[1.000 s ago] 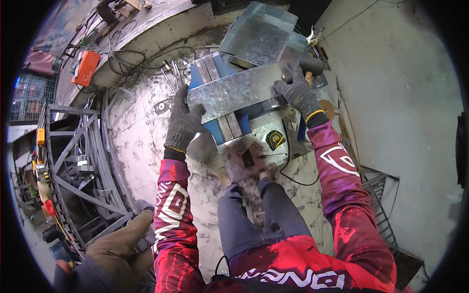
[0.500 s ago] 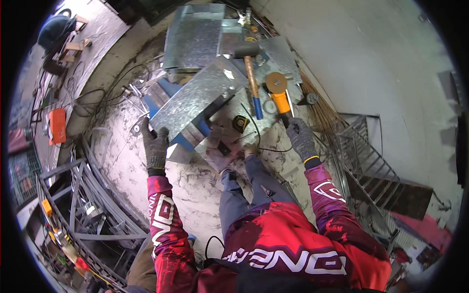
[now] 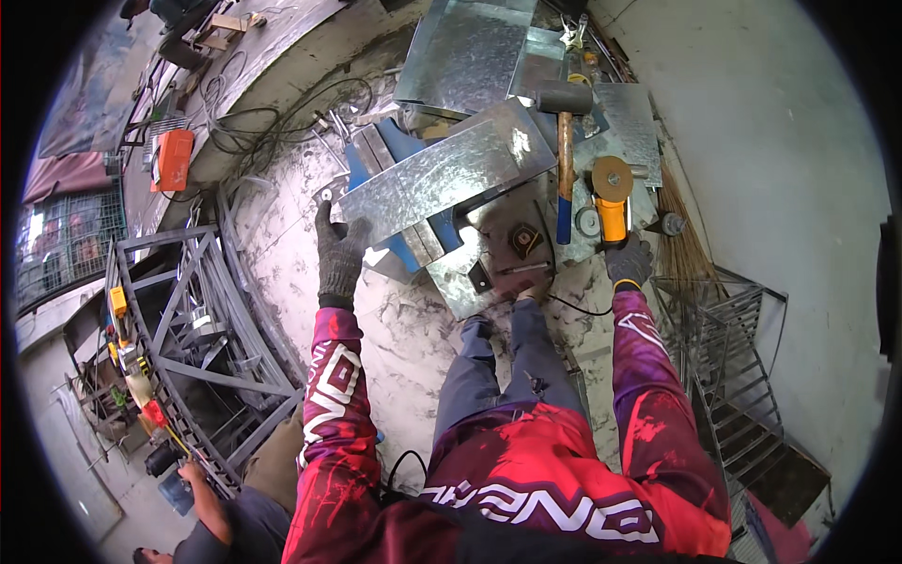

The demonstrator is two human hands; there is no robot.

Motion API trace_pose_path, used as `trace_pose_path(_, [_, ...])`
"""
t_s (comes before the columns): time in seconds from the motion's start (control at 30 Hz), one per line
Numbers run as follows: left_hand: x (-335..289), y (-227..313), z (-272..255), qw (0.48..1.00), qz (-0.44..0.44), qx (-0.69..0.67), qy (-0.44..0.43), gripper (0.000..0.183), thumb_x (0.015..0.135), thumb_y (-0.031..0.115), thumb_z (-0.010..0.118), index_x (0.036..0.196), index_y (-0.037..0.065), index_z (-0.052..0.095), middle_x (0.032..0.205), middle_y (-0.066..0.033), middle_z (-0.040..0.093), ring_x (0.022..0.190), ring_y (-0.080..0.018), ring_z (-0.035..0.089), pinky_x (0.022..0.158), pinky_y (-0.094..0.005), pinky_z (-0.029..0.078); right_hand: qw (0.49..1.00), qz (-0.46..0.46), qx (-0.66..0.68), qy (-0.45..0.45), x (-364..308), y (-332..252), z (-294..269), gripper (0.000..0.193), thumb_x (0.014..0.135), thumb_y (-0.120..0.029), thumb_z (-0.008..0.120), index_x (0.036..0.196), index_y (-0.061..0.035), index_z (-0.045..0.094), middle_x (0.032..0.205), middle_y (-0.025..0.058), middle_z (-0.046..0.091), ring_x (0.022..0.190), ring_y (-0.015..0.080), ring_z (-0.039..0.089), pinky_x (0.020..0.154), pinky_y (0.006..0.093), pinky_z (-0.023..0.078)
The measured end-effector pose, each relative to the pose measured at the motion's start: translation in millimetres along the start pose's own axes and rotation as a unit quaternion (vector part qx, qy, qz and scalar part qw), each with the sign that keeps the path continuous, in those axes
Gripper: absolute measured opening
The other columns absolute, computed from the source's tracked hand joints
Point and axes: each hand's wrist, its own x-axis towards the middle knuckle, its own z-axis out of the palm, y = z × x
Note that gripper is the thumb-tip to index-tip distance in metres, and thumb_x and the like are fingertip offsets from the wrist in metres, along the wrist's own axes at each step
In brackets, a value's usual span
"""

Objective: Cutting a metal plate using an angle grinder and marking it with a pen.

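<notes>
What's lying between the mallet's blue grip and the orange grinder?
In the head view, a small, round, grey disc lies between the blue grip and the orange grinder.

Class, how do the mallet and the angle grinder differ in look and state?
The mallet has a dark head and blue-ended wooden handle; the angle grinder has a brown disc and orange body. The right hand holds the angle grinder; neither hand touches the mallet. Both point their working ends toward the picture's top.

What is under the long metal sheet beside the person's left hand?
Parts of a blue and grey metal support show past the far and near edges of the sheet. The middle is covered, so anything else there cannot be seen.
</notes>
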Motion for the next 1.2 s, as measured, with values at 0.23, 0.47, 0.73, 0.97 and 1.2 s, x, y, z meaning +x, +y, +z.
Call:
trace_pose_path(0.23, [-0.7, 1.9, -21.0, 0.998, -0.009, -0.06, 0.024, 0.076, 0.095, 0.012, 0.068, 0.157, 0.004, 0.025, 0.092, -0.0076, 0.062, 0.078, -0.0147, 0.061, 0.067, -0.0289, 0.052, 0.995, 0.053, 0.013, -0.087, 24.2, -45.1, 21.2, 0.077, 0.071, -0.043, 0.081, 0.134, -0.0114, 0.05, 0.135, 0.0153, 0.056, 0.123, 0.0385, 0.057, 0.098, 0.0527, 0.049])
trace_pose_path(0.47, [-12.9, -1.8, -13.5, 0.995, 0.007, -0.103, 0.005, 0.069, 0.094, 0.005, 0.063, 0.155, 0.003, 0.03, 0.08, -0.0047, 0.06, 0.064, -0.0116, 0.055, 0.057, -0.0276, 0.047, 0.972, -0.018, 0.212, -0.101, 43.1, -14.7, 33.1, 0.053, 0.071, -0.038, 0.085, 0.113, -0.0086, 0.07, 0.101, 0.0168, 0.075, 0.096, 0.0378, 0.073, 0.079, 0.0469, 0.057])
trace_pose_path(0.73, [-8.5, -16.6, -24.2, 0.991, -0.035, -0.106, 0.069, 0.081, 0.091, 0.017, 0.074, 0.155, 0.0, 0.028, 0.099, -0.0121, 0.064, 0.082, -0.0191, 0.065, 0.07, -0.033, 0.055, 0.871, -0.004, 0.472, -0.136, 4.7, -0.5, -0.6, 0.045, 0.074, -0.021, 0.084, 0.106, -0.0003, 0.061, 0.084, 0.0076, 0.066, 0.063, 0.0215, 0.064, 0.06, 0.0356, 0.053])
trace_pose_path(0.97, [-29.1, 48.6, 1.9, 0.934, 0.231, 0.137, 0.235, 0.069, 0.086, 0.018, 0.078, 0.144, -0.001, 0.046, 0.133, -0.022, 0.058, 0.116, -0.0379, 0.062, 0.104, -0.0403, 0.049, 0.727, 0.068, 0.666, -0.155, -15.7, 53.2, -67.9, 0.03, 0.078, -0.003, 0.077, 0.102, -0.0038, 0.058, 0.078, 0.003, 0.061, 0.056, 0.0166, 0.06, 0.053, 0.0297, 0.051])
trace_pose_path(1.2, [-202.3, 101.0, 152.7, 0.859, 0.317, 0.034, -0.402, 0.103, 0.079, 0.041, 0.084, 0.156, 0.004, 0.028, 0.142, -0.0282, 0.053, 0.133, -0.0398, 0.052, 0.115, -0.0451, 0.038, 0.709, 0.001, 0.698, -0.103, -108.6, 3.8, -167.2, 0.046, 0.077, 0.0, 0.079, 0.116, -0.0045, 0.057, 0.099, 0.0045, 0.063, 0.081, 0.0164, 0.065, 0.071, 0.0297, 0.055])
